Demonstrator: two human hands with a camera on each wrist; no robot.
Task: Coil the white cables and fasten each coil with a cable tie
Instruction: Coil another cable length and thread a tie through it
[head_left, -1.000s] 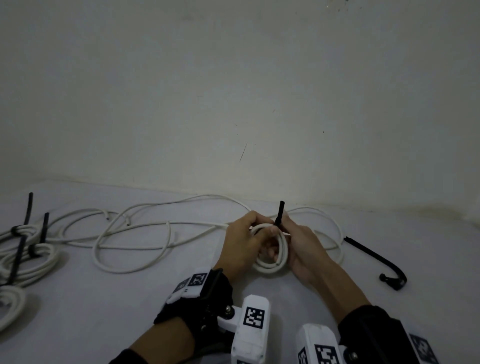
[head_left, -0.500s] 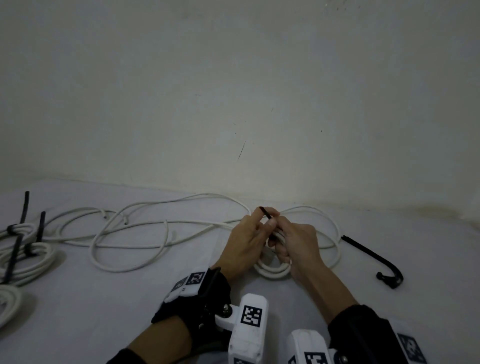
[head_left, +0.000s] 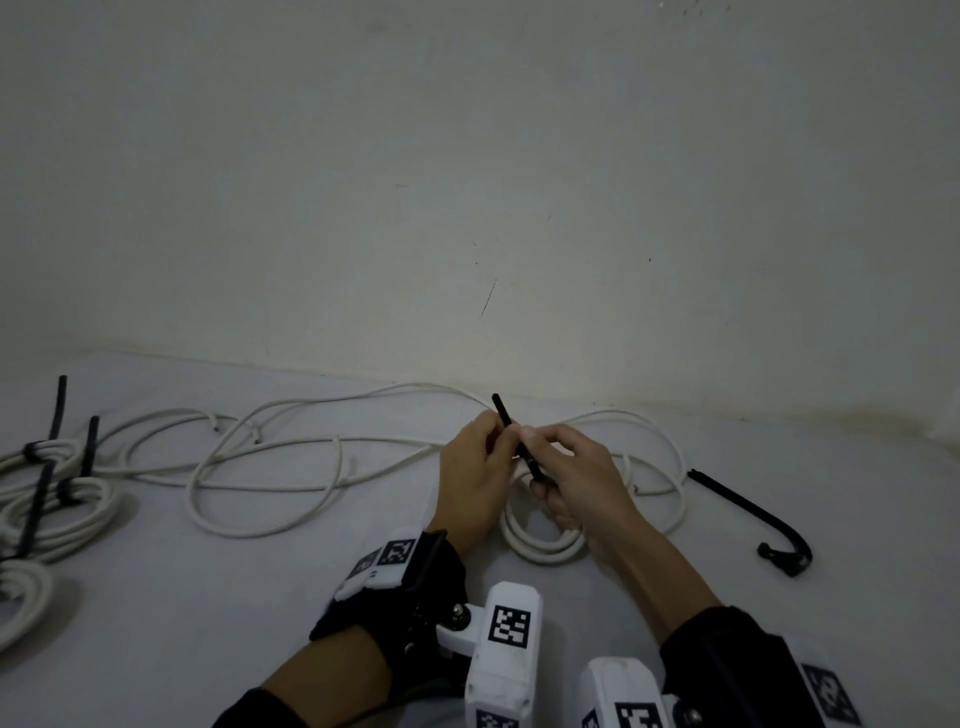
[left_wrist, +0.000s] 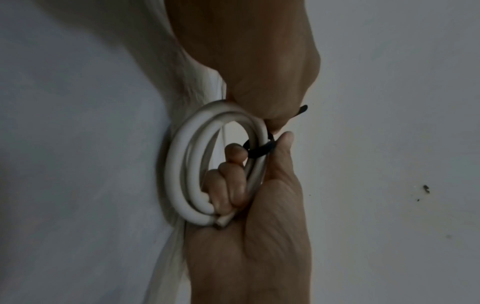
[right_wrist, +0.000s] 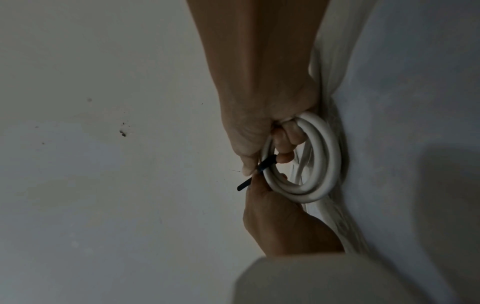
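A small white cable coil (head_left: 540, 551) stands on edge on the white surface between my hands. My right hand (head_left: 550, 457) grips it, fingers curled through the ring (right_wrist: 324, 164) and thumb on top. A black cable tie (head_left: 501, 413) wraps the coil's top strands (left_wrist: 259, 151). Its free tail sticks up and to the left. My left hand (head_left: 496, 439) pinches that tail between thumb and fingertips, right beside the right thumb. Where the tie closes is hidden by the fingers.
Loose white cables (head_left: 260, 467) sprawl across the surface to the left and behind the hands. Several tied coils (head_left: 62, 499) with upright black tie tails lie at the far left. A spare black tie (head_left: 748, 514) lies to the right. A wall rises close behind.
The tie's tail stood upright between the hands, then only its tip showed. Now more tail sticks out, leaning left, and the left hand pinches it instead of resting on the coil.
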